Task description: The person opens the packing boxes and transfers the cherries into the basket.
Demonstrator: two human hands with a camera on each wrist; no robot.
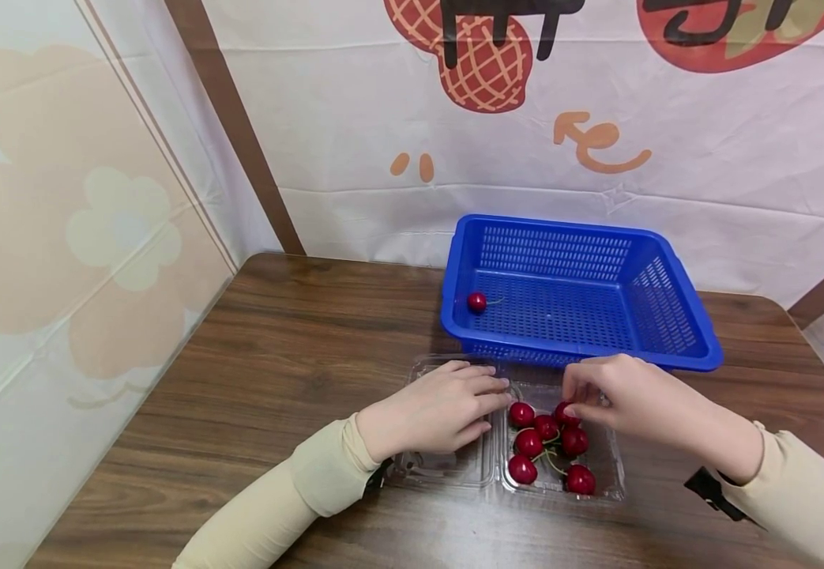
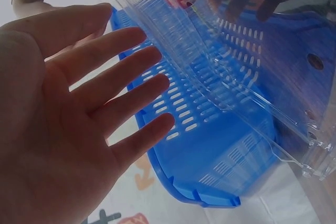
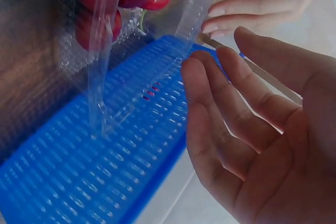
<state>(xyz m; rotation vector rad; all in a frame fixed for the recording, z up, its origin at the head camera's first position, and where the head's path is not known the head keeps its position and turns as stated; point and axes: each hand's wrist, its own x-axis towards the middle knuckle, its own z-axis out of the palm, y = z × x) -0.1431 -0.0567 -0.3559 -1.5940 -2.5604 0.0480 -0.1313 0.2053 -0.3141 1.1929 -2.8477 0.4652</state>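
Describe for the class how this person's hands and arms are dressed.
The left hand and right hand wear no gloves. The left sleeve and right sleeve are long, plain and pale cream, ending near the wrists. A black fitting shows partly at each cuff; its full shape is hidden.

Blue basket (image 1: 561,320): open overhead; near wall bars a level pass from the clear container (image 1: 619,474). Left hand (image 1: 440,407) obstructs the lid half (image 1: 454,472); right hand (image 1: 628,395) covers the cherry half's far right corner. Worktop (image 1: 291,356) leftward: unobstructed.
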